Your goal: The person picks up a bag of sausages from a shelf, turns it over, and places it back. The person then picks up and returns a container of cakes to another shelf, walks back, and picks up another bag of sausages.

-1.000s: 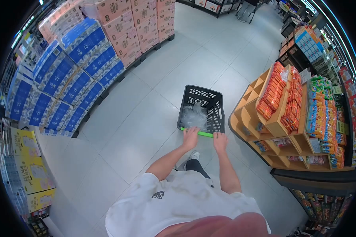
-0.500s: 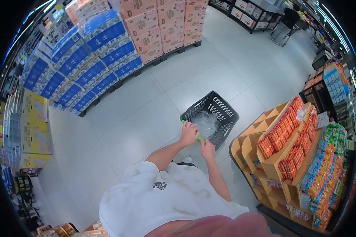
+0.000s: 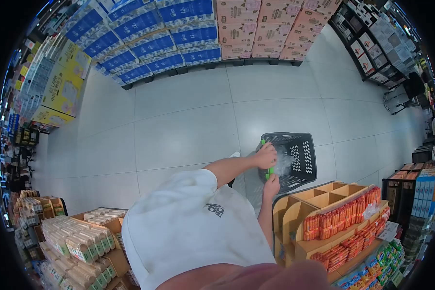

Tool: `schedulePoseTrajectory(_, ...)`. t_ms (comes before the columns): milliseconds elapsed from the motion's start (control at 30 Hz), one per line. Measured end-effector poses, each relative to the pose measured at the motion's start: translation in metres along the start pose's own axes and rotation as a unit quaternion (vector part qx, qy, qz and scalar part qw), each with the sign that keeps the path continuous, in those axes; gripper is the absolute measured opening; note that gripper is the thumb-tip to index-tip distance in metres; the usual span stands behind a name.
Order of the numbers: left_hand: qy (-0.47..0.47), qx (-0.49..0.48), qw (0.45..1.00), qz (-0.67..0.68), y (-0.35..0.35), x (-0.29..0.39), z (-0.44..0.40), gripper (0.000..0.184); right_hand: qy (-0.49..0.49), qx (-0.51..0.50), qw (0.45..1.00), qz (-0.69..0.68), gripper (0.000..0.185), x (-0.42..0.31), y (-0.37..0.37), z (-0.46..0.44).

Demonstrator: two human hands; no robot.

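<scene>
A dark grey perforated shopping basket (image 3: 305,162) stands in front of my body, to the right of the middle of the view. My left hand (image 3: 266,155) is closed around the upper part of its green handle (image 3: 270,170). Lower down, my right hand (image 3: 271,184) grips the same handle at its near end. Inside the basket lies a crumpled clear plastic bag (image 3: 284,162). Part of the handle is hidden behind my fingers.
Close on my right is a wooden shelf stand (image 3: 319,198) with red packets (image 3: 340,215). Blue-and-white cartons (image 3: 179,36) and pink cartons (image 3: 239,31) are stacked ahead. Yellow boxes (image 3: 63,92) stand at left, packaged goods (image 3: 77,241) behind left, and a black rack (image 3: 372,53) far right.
My body and view have turned to the right. The basket, with both hands still on its handle, now points rightward beside the wooden stand, and the stacked cartons lie straight ahead.
</scene>
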State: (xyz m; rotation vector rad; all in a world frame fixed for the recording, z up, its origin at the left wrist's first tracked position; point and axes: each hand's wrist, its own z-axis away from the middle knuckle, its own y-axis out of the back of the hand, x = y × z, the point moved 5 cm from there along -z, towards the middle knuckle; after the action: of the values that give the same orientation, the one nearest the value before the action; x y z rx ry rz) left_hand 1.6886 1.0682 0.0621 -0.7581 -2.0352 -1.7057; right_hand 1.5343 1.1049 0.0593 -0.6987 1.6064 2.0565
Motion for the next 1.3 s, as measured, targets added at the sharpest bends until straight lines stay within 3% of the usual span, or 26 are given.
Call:
schedulePoseTrajectory(400,-0.12,-0.282,0.952,0.016,-0.07,0.005,-0.152,0.033,-0.069,0.16,0.983,0.057,0.039,0.025,0.06,-0.111)
schedulePoseTrajectory(600,-0.136,-0.276,0.951,0.017,-0.103,0.02,-0.197,0.035,-0.127,0.183,0.974,0.045,0.036,0.068,0.083,-0.154)
schedulePoseTrajectory(800,-0.1,-0.313,0.944,0.012,-0.13,0.041,-0.249,0.03,-0.089,0.197,0.974,-0.073,0.034,0.101,0.115,-0.204)
schedulePoseTrajectory(933,-0.089,-0.281,0.955,0.003,-0.152,0.059,-0.283,0.03,-0.04,0.161,0.982,-0.093,0.033,0.133,0.136,-0.243)
schedulePoseTrajectory(1300,-0.068,-0.279,0.958,-0.006,-0.2,0.089,-0.354,0.038,-0.044,0.087,0.99,-0.101,0.032,0.191,0.185,-0.322)
